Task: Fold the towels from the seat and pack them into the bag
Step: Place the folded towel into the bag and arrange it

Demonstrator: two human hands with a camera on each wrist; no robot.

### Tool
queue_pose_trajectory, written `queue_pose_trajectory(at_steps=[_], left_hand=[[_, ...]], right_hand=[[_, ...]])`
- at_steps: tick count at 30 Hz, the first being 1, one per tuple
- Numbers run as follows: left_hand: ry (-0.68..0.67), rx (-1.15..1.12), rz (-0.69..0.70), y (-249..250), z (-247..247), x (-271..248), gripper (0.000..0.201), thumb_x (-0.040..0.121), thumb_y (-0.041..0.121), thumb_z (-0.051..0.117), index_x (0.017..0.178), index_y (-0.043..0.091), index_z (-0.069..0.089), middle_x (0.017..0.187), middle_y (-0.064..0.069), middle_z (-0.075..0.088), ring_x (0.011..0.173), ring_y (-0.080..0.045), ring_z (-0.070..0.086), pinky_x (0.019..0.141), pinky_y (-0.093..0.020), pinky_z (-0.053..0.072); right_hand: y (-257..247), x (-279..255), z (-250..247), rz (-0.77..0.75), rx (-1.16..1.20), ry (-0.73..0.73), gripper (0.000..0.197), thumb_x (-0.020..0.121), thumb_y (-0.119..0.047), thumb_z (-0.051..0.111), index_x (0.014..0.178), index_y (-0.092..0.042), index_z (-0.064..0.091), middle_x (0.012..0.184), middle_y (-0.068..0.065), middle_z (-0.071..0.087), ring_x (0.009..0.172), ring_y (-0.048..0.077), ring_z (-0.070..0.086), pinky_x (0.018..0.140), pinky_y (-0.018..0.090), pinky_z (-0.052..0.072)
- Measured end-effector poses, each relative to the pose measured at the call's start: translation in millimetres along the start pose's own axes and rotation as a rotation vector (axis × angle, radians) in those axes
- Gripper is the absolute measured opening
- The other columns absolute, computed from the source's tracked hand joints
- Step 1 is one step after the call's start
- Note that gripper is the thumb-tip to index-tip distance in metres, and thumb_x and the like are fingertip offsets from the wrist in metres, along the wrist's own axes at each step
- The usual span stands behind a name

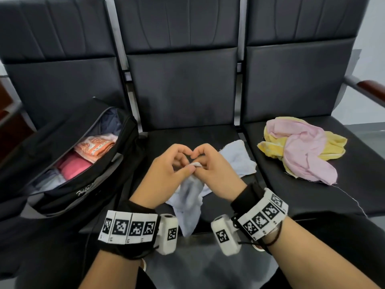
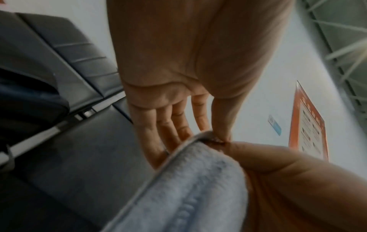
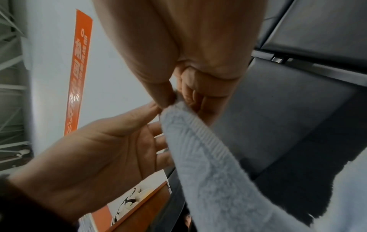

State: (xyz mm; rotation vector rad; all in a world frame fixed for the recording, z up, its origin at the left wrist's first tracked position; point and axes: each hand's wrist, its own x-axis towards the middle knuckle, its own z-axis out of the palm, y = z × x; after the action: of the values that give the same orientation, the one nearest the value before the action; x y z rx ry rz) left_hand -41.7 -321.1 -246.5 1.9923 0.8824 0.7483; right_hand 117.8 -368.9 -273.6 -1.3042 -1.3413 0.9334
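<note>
A light blue towel [image 1: 190, 202] hangs from both hands over the middle seat [image 1: 158, 138], its far part lying on the cushion. My left hand [image 1: 186, 169] and right hand [image 1: 203, 167] meet at one raised corner, and each pinches it between thumb and fingers. In the left wrist view my left hand [image 2: 219, 136] nips the towel's hem [image 2: 190, 188]. In the right wrist view my right hand [image 3: 171, 100] grips the same corner of the towel [image 3: 208, 164]. A black bag [image 1: 87, 184] lies unzipped on the left seat with folded towels inside.
A crumpled pink towel [image 1: 304, 151] lies over a yellow towel [image 1: 333, 149] on the right seat. Inside the bag are an orange towel [image 1: 95, 147], a pink one [image 1: 73, 168] and greyish ones. A wooden armrest [image 1: 373, 87] stands at far right.
</note>
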Motion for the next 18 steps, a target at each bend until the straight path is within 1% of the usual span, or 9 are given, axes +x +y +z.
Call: queue_pose_trajectory(at_steps=[4, 6, 7, 8, 10, 12, 14, 16, 18], left_hand=[[0.026, 0.146, 0.051, -10, -5, -2, 0.013, 0.094, 0.012, 0.066, 0.086, 0.022, 0.064, 0.078, 0.005, 0.061, 0.072, -0.006, 0.058, 0.068, -0.017, 0.045], [0.139, 0.128, 0.080, -14, -11, -1, 0.013, 0.096, 0.016, 0.062, 0.085, 0.023, 0.061, 0.080, 0.006, 0.061, 0.072, -0.004, 0.056, 0.066, -0.016, 0.044], [0.231, 0.093, 0.085, -15, -18, 0, 0.012, 0.097, 0.021, 0.059, 0.086, 0.025, 0.060, 0.081, 0.007, 0.062, 0.072, -0.003, 0.057, 0.067, -0.016, 0.045], [0.339, 0.038, 0.079, -16, -27, 1, 0.010, 0.097, 0.028, 0.057, 0.087, 0.029, 0.060, 0.083, 0.009, 0.063, 0.074, -0.002, 0.057, 0.070, -0.019, 0.047], [0.562, -0.071, 0.028, -24, -51, 1, 0.010, 0.094, 0.041, 0.055, 0.088, 0.036, 0.061, 0.088, 0.005, 0.065, 0.081, -0.010, 0.060, 0.078, -0.038, 0.053], [0.779, -0.051, -0.017, -35, -80, -2, 0.010, 0.093, 0.046, 0.057, 0.087, 0.040, 0.061, 0.094, -0.006, 0.067, 0.086, -0.017, 0.061, 0.084, -0.056, 0.054], [0.943, 0.002, -0.069, -50, -105, -7, 0.013, 0.093, 0.048, 0.057, 0.087, 0.038, 0.061, 0.096, -0.012, 0.067, 0.086, -0.020, 0.061, 0.083, -0.061, 0.054], [1.058, -0.036, -0.112, -63, -119, -11, 0.020, 0.092, 0.048, 0.057, 0.090, 0.029, 0.063, 0.092, -0.008, 0.066, 0.082, -0.017, 0.061, 0.079, -0.056, 0.057], [1.128, -0.071, -0.150, -73, -123, -13, 0.033, 0.092, 0.048, 0.055, 0.095, 0.016, 0.063, 0.085, -0.001, 0.063, 0.075, -0.007, 0.058, 0.074, -0.041, 0.054]], right_hand=[[9, -3, 4, -0.002, 0.061, -0.047, 0.024, 0.090, -0.005, 0.064, 0.107, -0.016, 0.052, 0.075, 0.003, 0.063, 0.066, 0.009, 0.055, 0.061, 0.019, 0.043], [19, -5, 10, 0.005, -0.034, -0.099, 0.022, 0.086, -0.011, 0.068, 0.104, -0.015, 0.056, 0.073, -0.006, 0.060, 0.065, 0.005, 0.053, 0.061, 0.019, 0.041], [25, -7, 13, 0.008, -0.114, -0.130, 0.016, 0.086, -0.015, 0.070, 0.096, -0.012, 0.057, 0.071, -0.008, 0.056, 0.065, 0.004, 0.050, 0.062, 0.021, 0.040], [32, -9, 14, 0.013, -0.179, -0.157, 0.017, 0.086, -0.017, 0.071, 0.083, -0.011, 0.056, 0.069, -0.009, 0.049, 0.063, 0.004, 0.044, 0.061, 0.023, 0.038], [47, -13, 4, 0.034, -0.256, -0.165, 0.035, 0.085, -0.020, 0.074, 0.065, -0.017, 0.046, 0.063, -0.011, 0.038, 0.060, 0.003, 0.035, 0.058, 0.022, 0.031], [58, -13, -18, 0.060, -0.328, -0.123, 0.042, 0.084, -0.022, 0.076, 0.058, -0.024, 0.043, 0.060, -0.013, 0.035, 0.058, 0.004, 0.031, 0.056, 0.023, 0.027], [66, -11, -45, 0.092, -0.385, -0.079, 0.039, 0.083, -0.024, 0.076, 0.057, -0.022, 0.047, 0.057, -0.013, 0.037, 0.057, 0.004, 0.032, 0.056, 0.023, 0.028], [68, -7, -70, 0.103, -0.468, 0.014, 0.035, 0.083, -0.028, 0.077, 0.062, -0.015, 0.052, 0.058, -0.009, 0.037, 0.055, 0.005, 0.033, 0.055, 0.024, 0.029], [69, -4, -90, 0.084, -0.511, 0.177, 0.033, 0.080, -0.028, 0.078, 0.062, -0.014, 0.054, 0.055, -0.004, 0.040, 0.054, 0.005, 0.036, 0.052, 0.024, 0.030]])
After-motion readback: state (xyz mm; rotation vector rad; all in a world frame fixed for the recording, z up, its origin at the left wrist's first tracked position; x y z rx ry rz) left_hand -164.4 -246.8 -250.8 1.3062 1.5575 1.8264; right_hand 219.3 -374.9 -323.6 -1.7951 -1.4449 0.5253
